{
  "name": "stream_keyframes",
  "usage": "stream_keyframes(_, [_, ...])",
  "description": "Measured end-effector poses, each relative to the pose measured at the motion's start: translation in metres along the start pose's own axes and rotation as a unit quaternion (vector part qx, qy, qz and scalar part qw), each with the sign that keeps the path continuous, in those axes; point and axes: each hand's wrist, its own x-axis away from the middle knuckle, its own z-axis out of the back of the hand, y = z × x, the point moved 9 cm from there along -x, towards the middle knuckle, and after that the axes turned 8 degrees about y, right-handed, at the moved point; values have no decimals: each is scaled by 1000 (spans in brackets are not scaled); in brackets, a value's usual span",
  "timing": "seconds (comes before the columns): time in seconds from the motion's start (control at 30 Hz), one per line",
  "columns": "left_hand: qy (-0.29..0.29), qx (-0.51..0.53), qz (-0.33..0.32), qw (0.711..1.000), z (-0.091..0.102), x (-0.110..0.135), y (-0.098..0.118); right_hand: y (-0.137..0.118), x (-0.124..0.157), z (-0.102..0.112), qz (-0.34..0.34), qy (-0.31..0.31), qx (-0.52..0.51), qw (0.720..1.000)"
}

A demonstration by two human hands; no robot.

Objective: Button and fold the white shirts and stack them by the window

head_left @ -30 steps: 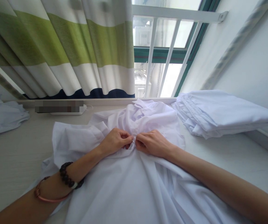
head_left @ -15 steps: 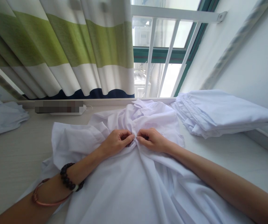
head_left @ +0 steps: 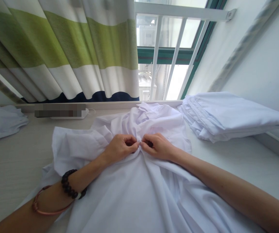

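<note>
Hands barely shifted, left hand (head_left: 120,148), right hand (head_left: 156,146) pinching white shirt (head_left: 139,191)

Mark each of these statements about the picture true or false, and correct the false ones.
1. Both hands pinch the white shirt at the same spot. True: the left hand and right hand meet fingertip to fingertip on the shirt.
2. The folded stack lies to the person's left. False: the stack lies on the right, by the wall.
3. The left wrist wears a bead bracelet. True: dark beads beside a thin bangle.
4. The curtain covers the whole window. False: the curtain leaves the barred window open to view on the right.
5. The shirt hangs from a hanger. False: it lies spread on the table.
</note>
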Motion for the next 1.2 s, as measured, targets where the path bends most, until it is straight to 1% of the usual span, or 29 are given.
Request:
stream_keyframes(0.1, [11,-11,-19,1000,1,1,2,3,-1,0,-6,-7,-26,1000])
stream_keyframes(0.27, [0,-11,-48,999,-1,2,4,10,-1,-5,-13,-60,-143,988])
stream_keyframes(0.47, [-39,-8,-62,997,-8,2,7,12,-2,-4,-24,-66,-164,984])
stream_keyframes(0.63, [-45,1,-69,997,-8,2,8,12,-2,-5,-42,-64,-200,977])
stream_keyframes(0.73, [-28,10,-66,997,-6,1,7,12,-2,-3,-37,-32,-177,983])
stream_keyframes(0.9, [-5,44,-44,998,-6,-1,4,4,1,1,1,23,-79,997])
stream_keyframes(1.0, [19,-9,-54,998,-3,0,9,0,3,2,15,39,-26,999])
stream_keyframes(1.13, [45,-99,-81,991,-2,4,16,-5,5,3,33,51,28,998])
stream_keyframes(1.2, [51,-120,-88,988,-2,5,18,-7,5,3,42,49,44,997])
